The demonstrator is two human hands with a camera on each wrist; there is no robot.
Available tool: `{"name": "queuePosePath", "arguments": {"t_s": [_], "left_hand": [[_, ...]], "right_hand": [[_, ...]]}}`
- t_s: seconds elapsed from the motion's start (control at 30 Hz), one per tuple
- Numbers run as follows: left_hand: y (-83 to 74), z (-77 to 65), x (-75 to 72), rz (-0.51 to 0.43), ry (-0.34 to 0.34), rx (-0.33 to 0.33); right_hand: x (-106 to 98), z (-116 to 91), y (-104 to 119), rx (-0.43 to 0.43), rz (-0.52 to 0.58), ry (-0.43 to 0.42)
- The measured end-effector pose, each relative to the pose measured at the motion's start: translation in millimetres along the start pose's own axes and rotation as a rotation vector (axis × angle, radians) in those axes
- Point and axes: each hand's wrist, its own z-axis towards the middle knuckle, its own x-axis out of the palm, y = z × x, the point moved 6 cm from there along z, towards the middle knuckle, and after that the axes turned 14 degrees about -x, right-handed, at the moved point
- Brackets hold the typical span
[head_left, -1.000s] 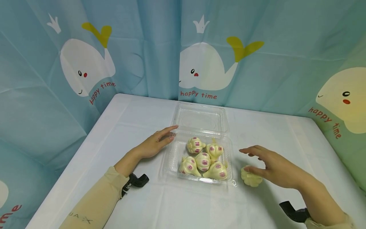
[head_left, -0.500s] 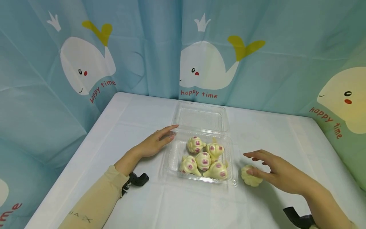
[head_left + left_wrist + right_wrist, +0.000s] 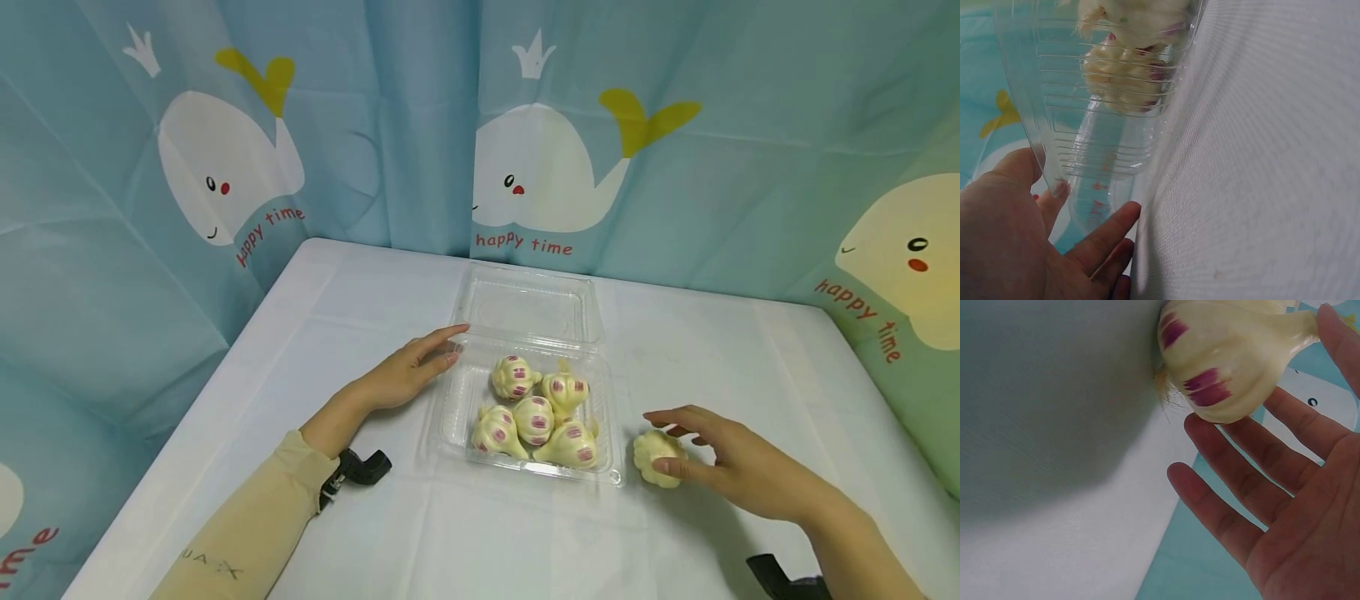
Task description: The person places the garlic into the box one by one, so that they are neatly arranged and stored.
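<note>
A clear plastic clamshell box [image 3: 455, 404] lies on the table with its lid [image 3: 525, 304] folded back. Several cream garlic bulbs [image 3: 533, 419] with purple marks sit in its base. My left hand [image 3: 393, 375] rests at the left side of the box, thumb and index finger touching its rim near the hinge; the left wrist view shows the fingers nearly straight. To the right of the box is a loose garlic bulb [image 3: 1222, 356]. My right hand [image 3: 742, 471] reaches around it with fingers spread, thumb near its stem and fingertips close against its side.
A white cloth [image 3: 360, 533] covers the table. Blue curtains [image 3: 420, 125] printed with whales hang behind and along the sides. A black wrist mount [image 3: 363, 468] shows on the left arm, another [image 3: 787, 579] on the right.
My right hand has drifted slightly right and down, bringing its spread fingers around the loose garlic bulb. The left hand and the box have stayed in place.
</note>
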Motion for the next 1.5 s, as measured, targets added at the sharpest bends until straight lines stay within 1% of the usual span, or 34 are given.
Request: {"name": "queuePosePath", "arguments": {"t_s": [0.2, 0.33, 0.47, 0.6, 0.73, 0.9, 1.13, 1.3, 1.5], "left_hand": [[-1.1, 0.8, 0.7, -0.012, 0.012, 0.010], [-1.0, 0.7, 0.2, -0.001, 0.003, 0.003], [-2.1, 0.8, -0.1, -0.007, 0.001, 0.013], [-2.7, 1.1, -0.5, -0.009, -0.002, 0.020], [-2.8, 1.0, -1.5, 0.006, -0.011, 0.011], [-4.6, 1.4, -2.0, -0.001, -0.006, 0.026], [-3.4, 0.9, -2.1, 0.010, -0.010, 0.002], [-3.0, 1.0, -0.9, -0.008, 0.002, 0.012], [-1.3, -0.1, 0.2, -0.010, 0.007, 0.000]], "right_hand": [[1.3, -2.3, 0.1, 0.001, 0.020, -0.003], [1.5, -2.9, 0.4, 0.000, 0.026, -0.004], [2.2, -2.9, -0.2, 0.002, 0.031, 0.001], [2.8, -3.6, -1.1, 0.022, 0.036, 0.017], [2.8, -5.3, -2.0, 0.048, 0.044, 0.034], [3.1, -5.4, -2.3, 0.058, 0.055, 0.038], [3.4, -2.8, 0.3, 0.033, 0.041, 0.022], [2.0, -0.7, 2.8, 0.010, 0.032, 0.005], [-2.0, 3.2, 5.7, -0.011, 0.015, -0.011]]}}
